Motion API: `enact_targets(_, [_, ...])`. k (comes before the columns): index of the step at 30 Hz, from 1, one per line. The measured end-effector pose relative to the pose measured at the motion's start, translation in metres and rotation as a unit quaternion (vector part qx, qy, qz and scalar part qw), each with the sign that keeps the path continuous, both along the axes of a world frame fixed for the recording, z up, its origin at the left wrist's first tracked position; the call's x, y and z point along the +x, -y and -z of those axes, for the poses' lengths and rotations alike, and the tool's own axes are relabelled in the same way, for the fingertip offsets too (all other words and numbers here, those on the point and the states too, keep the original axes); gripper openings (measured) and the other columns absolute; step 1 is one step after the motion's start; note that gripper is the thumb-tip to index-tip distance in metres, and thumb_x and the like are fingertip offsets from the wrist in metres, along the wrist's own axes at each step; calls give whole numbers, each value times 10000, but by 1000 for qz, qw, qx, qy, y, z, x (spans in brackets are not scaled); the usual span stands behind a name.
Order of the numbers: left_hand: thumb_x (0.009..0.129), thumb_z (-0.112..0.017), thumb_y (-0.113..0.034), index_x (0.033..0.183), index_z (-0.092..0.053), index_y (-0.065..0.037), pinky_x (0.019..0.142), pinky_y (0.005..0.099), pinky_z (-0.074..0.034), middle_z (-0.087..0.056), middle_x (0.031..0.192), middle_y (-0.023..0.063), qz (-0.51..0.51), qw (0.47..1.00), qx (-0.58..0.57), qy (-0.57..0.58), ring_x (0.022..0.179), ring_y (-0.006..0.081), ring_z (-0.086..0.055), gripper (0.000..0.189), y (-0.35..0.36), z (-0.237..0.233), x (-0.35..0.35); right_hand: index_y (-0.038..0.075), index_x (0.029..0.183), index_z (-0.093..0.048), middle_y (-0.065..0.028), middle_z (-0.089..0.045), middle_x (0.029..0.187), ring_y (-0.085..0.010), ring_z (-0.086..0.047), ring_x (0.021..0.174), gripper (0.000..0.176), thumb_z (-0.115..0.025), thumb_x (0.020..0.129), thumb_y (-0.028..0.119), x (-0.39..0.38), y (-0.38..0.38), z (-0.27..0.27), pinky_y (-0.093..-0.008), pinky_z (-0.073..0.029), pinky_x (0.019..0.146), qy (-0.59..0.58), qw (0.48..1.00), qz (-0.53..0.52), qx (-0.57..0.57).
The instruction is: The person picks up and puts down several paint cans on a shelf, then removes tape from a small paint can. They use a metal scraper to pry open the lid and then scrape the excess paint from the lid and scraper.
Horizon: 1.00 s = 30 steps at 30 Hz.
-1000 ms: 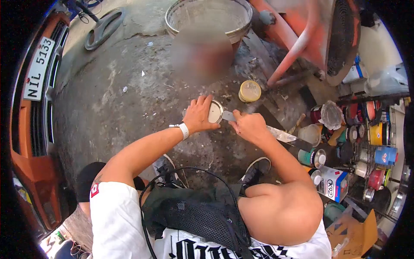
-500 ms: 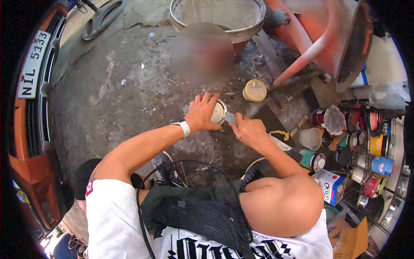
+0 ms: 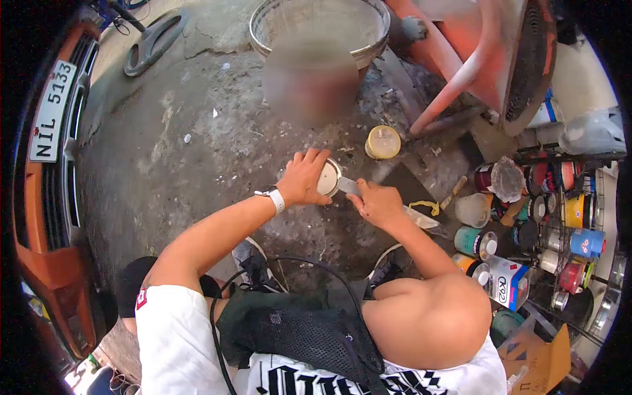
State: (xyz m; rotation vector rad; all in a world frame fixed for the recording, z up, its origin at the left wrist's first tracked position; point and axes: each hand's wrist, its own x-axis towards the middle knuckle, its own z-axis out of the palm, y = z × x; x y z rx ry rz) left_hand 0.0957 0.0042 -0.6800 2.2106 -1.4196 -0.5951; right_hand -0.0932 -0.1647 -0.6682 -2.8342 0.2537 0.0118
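Near the middle of the view, a small round can (image 3: 328, 178) with a pale top stands on the grey floor. My left hand (image 3: 305, 179), with a white watch strap at its wrist, curls around the can's left side. A flat metal putty knife (image 3: 348, 187) is pinched in my right hand (image 3: 380, 204), its handle mostly hidden by the fingers. The blade's tip meets the right edge of the can's rim; whether it is under the lid cannot be made out. Beyond the hands, a yellow-rimmed tub (image 3: 382, 143) sits on the floor.
A large bucket (image 3: 255, 41) and a red metal frame (image 3: 454, 79) stand ahead. On the right are paint cans (image 3: 474, 242), a rack (image 3: 596, 197) and a cardboard box (image 3: 553, 359). A vehicle's front (image 3: 39, 217) borders the left. A dark cable (image 3: 309, 261) loops near my shoes.
The view has shifted slightly. My left hand stays around the can, while the putty knife's blade has turned a little and now shows more of its length against the rim.
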Motion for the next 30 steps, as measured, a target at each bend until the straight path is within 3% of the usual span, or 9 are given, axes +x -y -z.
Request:
enact_targets(4, [540, -940, -393, 1499, -394, -122, 1007, 542, -457, -487, 1405, 152, 42, 998, 39, 8, 1250, 433, -486, 1137, 4, -6, 5, 43, 984, -620, -157, -702, 747, -336, -706, 629, 370, -666, 930, 406, 9, 1, -35, -459, -570, 567, -64, 997, -18, -38])
enact_targets(11, [533, -944, -371, 1503, -398, -134, 1014, 540, -464, -483, 1417, 144, 65, 997, 32, 3, 1246, 421, -495, 1138, 3, -6, 10, 48, 946, -610, -156, -693, 709, -340, -712, 629, 325, -663, 930, 369, 26, 0, -35, -438, -572, 549, -62, 995, -54, -53])
enact_targets(13, [530, -947, -365, 1510, -393, -142, 1006, 545, -465, -480, 1426, 144, 63, 996, 56, 9, 1245, 421, -496, 1148, 3, -13, 9, 43, 1003, -610, -148, -684, 681, -326, -678, 553, 328, -666, 936, 359, 28, -1, -35, -423, -540, 497, -65, 994, -66, -48])
enact_targets(17, [526, -948, -360, 1515, -390, -147, 999, 546, -460, -474, 1436, 142, 53, 997, 46, 9, 1246, 422, -494, 1156, 2, -7, 8, 28, 1046, -595, -184, -711, 778, -368, -708, 647, 372, -626, 965, 390, 19, -1, -23, -480, -571, 578, -106, 994, -33, -12])
enact_targets(25, [516, -950, -364, 1524, -379, -150, 990, 545, -451, -476, 1427, 139, 66, 997, 41, 9, 1254, 418, -481, 1179, 0, -6, 9, 9, 1179, -571, -192, -714, 830, -407, -689, 684, 436, -618, 981, 394, -1, -2, 68, -496, -550, 570, 60, 991, -4, 122])
enact_targets(30, [524, -949, -370, 1533, -365, -151, 1002, 557, -447, -476, 1429, 140, 76, 997, 28, 14, 1253, 422, -483, 1186, 1, -6, 15, 21, 1164, -538, -207, -699, 812, -425, -682, 711, 408, -616, 988, 381, 4, -3, 51, -514, -530, 589, 38, 991, 25, 128])
